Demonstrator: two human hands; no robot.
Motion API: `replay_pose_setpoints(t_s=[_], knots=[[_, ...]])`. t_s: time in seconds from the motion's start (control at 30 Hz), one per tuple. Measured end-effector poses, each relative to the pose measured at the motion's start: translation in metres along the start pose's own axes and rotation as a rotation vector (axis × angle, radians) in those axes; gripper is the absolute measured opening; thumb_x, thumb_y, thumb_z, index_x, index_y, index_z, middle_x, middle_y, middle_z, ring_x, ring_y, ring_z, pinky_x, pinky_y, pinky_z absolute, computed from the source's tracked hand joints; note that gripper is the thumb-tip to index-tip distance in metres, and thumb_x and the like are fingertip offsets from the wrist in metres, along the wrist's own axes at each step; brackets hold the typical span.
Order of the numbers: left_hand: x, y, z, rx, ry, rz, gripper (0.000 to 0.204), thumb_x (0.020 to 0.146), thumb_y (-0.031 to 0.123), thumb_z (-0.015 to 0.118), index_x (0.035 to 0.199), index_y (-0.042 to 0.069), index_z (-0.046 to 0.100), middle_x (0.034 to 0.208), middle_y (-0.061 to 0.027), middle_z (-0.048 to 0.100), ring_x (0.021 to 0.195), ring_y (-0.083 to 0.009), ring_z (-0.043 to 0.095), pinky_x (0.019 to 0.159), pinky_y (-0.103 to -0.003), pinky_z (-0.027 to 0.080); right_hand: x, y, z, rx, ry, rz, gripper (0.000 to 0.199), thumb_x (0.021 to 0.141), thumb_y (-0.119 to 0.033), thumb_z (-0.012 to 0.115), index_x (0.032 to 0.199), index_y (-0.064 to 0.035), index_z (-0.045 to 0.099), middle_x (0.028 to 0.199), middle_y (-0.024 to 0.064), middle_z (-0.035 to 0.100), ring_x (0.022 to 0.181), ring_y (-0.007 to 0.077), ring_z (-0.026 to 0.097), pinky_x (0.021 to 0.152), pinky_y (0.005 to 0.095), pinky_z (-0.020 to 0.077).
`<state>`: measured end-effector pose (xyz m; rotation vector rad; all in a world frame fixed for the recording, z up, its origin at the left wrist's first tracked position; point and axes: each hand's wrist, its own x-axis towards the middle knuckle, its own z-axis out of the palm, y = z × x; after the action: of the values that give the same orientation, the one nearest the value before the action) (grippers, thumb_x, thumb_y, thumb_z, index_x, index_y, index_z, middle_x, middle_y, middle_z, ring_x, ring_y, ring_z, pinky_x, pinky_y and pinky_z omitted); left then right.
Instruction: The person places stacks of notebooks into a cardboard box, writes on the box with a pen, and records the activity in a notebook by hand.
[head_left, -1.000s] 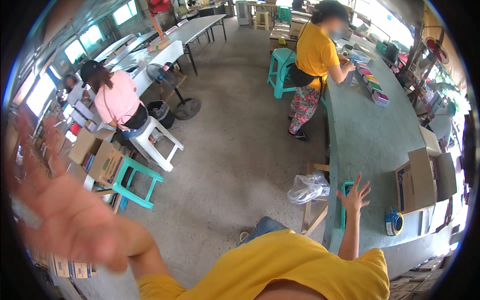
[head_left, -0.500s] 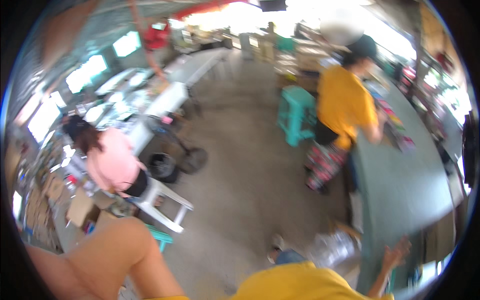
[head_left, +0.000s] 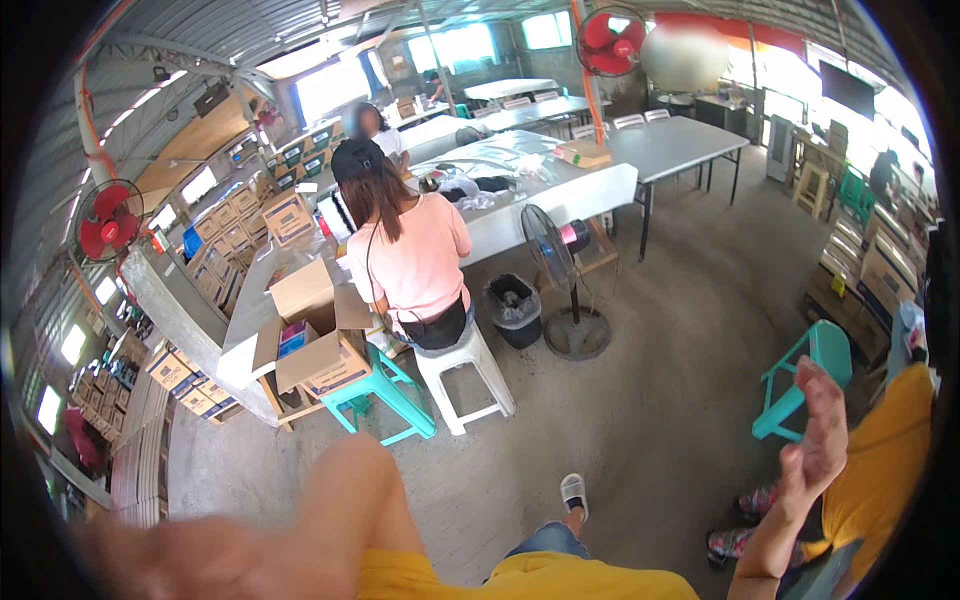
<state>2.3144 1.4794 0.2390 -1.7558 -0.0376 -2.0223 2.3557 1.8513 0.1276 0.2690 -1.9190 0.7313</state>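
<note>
My right hand (head_left: 815, 440) is raised at the lower right, empty, with its fingers stretched up and the thumb apart. It appears in front of a teal stool (head_left: 822, 365) and beside a co-worker's yellow shirt (head_left: 885, 470). At the lower left my left arm is bent, and my left hand (head_left: 165, 560) is a blur close by. Its fingers cannot be made out, nor whether it holds anything. Below, one of my feet in a sandal (head_left: 574, 495) is on the concrete floor.
A person in a pink shirt (head_left: 415, 245) sits on a white stool (head_left: 468, 385) at a long table (head_left: 590, 200). Nearby are an open carton (head_left: 340, 370) on a teal stool (head_left: 385, 400), a black bin (head_left: 513, 312) and a standing fan (head_left: 548, 245). Stacked cartons (head_left: 885, 260) stand far right.
My view has swung left, so the pink-shirted person is now nearer the middle and the yellow-shirted co-worker at the right edge. My right hand has come up; the left is now in sight, blurred.
</note>
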Motion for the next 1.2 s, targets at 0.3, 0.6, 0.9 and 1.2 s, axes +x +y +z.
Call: replay_pose_setpoints(t_s=[0.3, 0.6, 0.9, 1.2], knots=[[-0.038, -0.185, -0.173, 0.457, -0.407, -0.266, 0.048, 0.09, 0.05, 0.061, 0.118, 0.01, 0.06, 0.117, -0.0119, 0.063, 0.103, -0.0247, 0.058, 0.088, -0.042, 0.052, 0.127, 0.198, 0.143, 0.378, -0.204, -0.199, 0.044, 0.076, -0.046, 0.076, 0.093, -0.0064, 0.072, 0.079, 0.0082, 0.07, 0.07, 0.0211, 0.067, 0.076, 0.04, 0.0543], [-0.069, -0.375, -0.351, 0.476, -0.546, -0.26, 0.047, 0.09, 0.052, 0.06, 0.117, 0.014, 0.061, 0.121, -0.0143, 0.059, 0.104, -0.0271, 0.055, 0.083, -0.041, 0.052, 0.181, 0.452, 0.219, 0.649, -0.314, 0.309, 0.04, 0.075, -0.03, 0.078, 0.097, 0.0016, 0.071, 0.078, 0.0118, 0.07, 0.074, 0.0213, 0.068, 0.074, 0.0339, 0.0531], [-0.161, -0.572, -0.497, 0.361, -0.666, -0.308, 0.046, 0.089, 0.055, 0.058, 0.117, 0.018, 0.063, 0.125, -0.0166, 0.056, 0.105, -0.0296, 0.052, 0.077, -0.04, 0.053, 0.224, 0.716, 0.269, 0.372, -0.706, 0.497, 0.058, 0.068, -0.029, 0.081, 0.117, -0.0043, 0.065, 0.093, 0.0137, 0.068, 0.084, 0.025, 0.068, 0.075, 0.0339, 0.0517], [-0.18, -0.809, -0.533, 0.67, -0.459, -0.205, 0.04, 0.1, 0.048, 0.042, 0.101, 0.022, 0.073, 0.115, 0.0066, 0.063, 0.101, -0.0247, 0.055, 0.083, -0.042, 0.046, 0.311, 0.877, 0.332, 0.132, -1.322, 0.168, 0.08, 0.07, -0.043, 0.078, 0.138, -0.0106, 0.048, 0.113, 0.0208, 0.063, 0.102, 0.038, 0.061, 0.086, 0.0427, 0.0496]])
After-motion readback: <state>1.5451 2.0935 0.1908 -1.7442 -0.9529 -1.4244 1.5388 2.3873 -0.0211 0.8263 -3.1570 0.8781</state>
